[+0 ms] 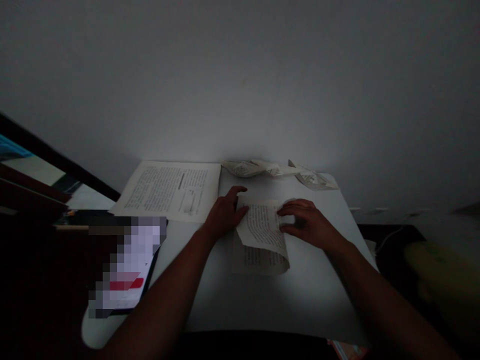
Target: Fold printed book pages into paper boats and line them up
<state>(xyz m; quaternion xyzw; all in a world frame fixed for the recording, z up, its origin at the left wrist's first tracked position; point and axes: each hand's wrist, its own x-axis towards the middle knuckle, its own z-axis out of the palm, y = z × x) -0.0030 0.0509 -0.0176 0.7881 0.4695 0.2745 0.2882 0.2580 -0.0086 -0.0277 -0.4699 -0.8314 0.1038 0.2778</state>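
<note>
A printed sheet of paper [258, 225] lies on the white table [225, 305] between my hands, bent over on itself with its near end curling up in a loose roll. My left hand [225, 212] grips its left edge, thumb on top and index finger reaching past the far corner. On the opposite side, my right hand [309, 222] has thumb and fingertips closed at the right edge of the same sheet. Several folded paper boats [275, 170] made from printed pages stand in a row behind, along the wall.
A flat stack of printed pages [168, 190] rests at the table's back left. Near the left edge lies a tablet or phone [131, 265] with a lit, blurred screen. The grey wall [240, 90] rises right behind the table. A yellowish object [435, 265] is dim at right.
</note>
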